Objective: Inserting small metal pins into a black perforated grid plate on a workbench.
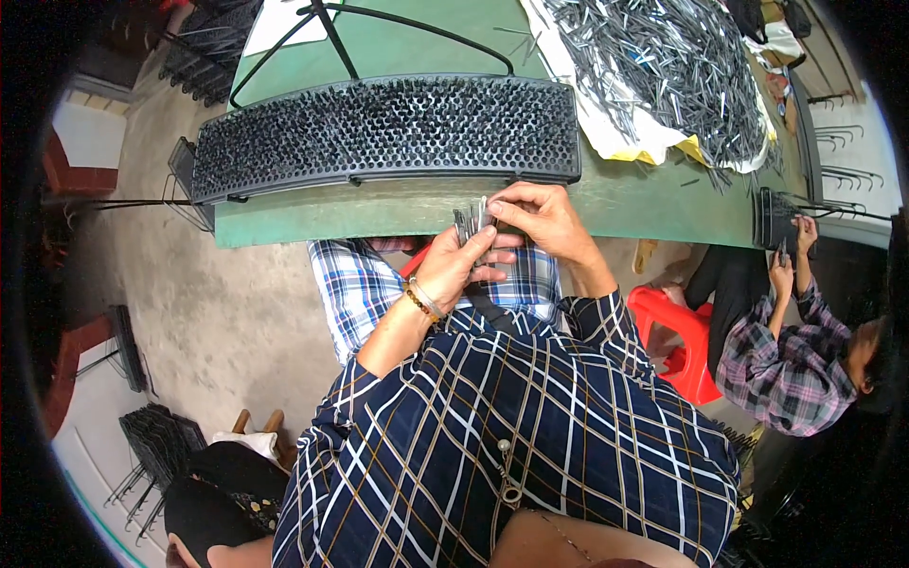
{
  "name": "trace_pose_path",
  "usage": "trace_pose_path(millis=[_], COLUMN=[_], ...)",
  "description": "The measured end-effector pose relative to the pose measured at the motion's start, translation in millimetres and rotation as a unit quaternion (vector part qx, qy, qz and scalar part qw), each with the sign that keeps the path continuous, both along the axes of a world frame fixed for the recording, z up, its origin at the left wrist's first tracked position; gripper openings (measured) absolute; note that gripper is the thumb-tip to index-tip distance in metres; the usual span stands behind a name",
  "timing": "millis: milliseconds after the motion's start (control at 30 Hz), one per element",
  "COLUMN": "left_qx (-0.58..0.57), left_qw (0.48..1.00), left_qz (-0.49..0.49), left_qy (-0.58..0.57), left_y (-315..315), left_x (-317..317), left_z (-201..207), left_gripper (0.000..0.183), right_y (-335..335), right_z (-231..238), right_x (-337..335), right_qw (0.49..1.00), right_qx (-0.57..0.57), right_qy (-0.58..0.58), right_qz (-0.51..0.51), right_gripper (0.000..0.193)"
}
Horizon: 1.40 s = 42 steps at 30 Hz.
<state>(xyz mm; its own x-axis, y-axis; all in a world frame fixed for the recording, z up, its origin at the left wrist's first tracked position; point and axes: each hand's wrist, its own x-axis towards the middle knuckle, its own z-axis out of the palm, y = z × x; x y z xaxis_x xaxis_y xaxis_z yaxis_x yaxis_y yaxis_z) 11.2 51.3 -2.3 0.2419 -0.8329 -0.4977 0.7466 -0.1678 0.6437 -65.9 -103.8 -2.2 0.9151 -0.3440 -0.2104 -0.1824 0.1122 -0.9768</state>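
A small bunch of thin dark grey strips [465, 225] stands upright in my left hand [445, 267], its thumb pressed across them. My right hand [549, 222] meets the top of the bunch, with thumb and forefinger pinched at one lighter strip [483, 206]. Both hands are just off the near edge of the green table [644, 208]. Directly beyond them a long black rack [379, 133], its face dense with small round holes, rests on the table with a wire frame [336, 43] behind it. Whether strips sit in its holes is too small to tell.
A large heap of similar strips [663, 66] lies on a white and yellow sheet [615, 137] at the far right. To the right, a co-worker [791, 364] handles small pieces beside a red stool [677, 341]. Black racks with wire hooks [156, 445] stand at the lower left.
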Motion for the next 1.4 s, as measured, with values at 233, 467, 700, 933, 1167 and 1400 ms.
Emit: trace_pose_path(millis=[233, 467, 700, 933, 1167, 1400], left_qx=[0.02, 0.036, 0.027, 0.022, 0.022, 0.021], left_qw=[0.999, 0.999, 0.999, 0.999, 0.999, 0.999], left_qz=[0.049, 0.039, 0.043, 0.042, 0.045, 0.044], left_qy=[0.007, 0.0, 0.008, 0.01, 0.015, 0.016], left_y=[-1, -3, -1, 0, 0, 0], left_x=[1, -2, -1, 0, 1, 1], left_z=[-6, 0, -6, -4, -4, -4], left_gripper=[0.029, 0.027, 0.027, 0.027, 0.027, 0.026], right_y=[-13, -31, -35, -36, -36, -46], right_z=[13, 23, 21, 20, 27, 30], right_x=[2, 14, 18, 20, 21, 21], right_qw=[0.987, 0.952, 0.908, 0.89, 0.881, 0.871], right_qx=[-0.043, -0.212, -0.364, -0.425, -0.442, -0.462], right_qy=[-0.044, -0.074, -0.109, -0.125, -0.135, -0.149], right_qz=[-0.146, -0.209, -0.175, -0.11, -0.1, -0.077], right_gripper=[0.018, 0.018, 0.014, 0.012, 0.012, 0.011])
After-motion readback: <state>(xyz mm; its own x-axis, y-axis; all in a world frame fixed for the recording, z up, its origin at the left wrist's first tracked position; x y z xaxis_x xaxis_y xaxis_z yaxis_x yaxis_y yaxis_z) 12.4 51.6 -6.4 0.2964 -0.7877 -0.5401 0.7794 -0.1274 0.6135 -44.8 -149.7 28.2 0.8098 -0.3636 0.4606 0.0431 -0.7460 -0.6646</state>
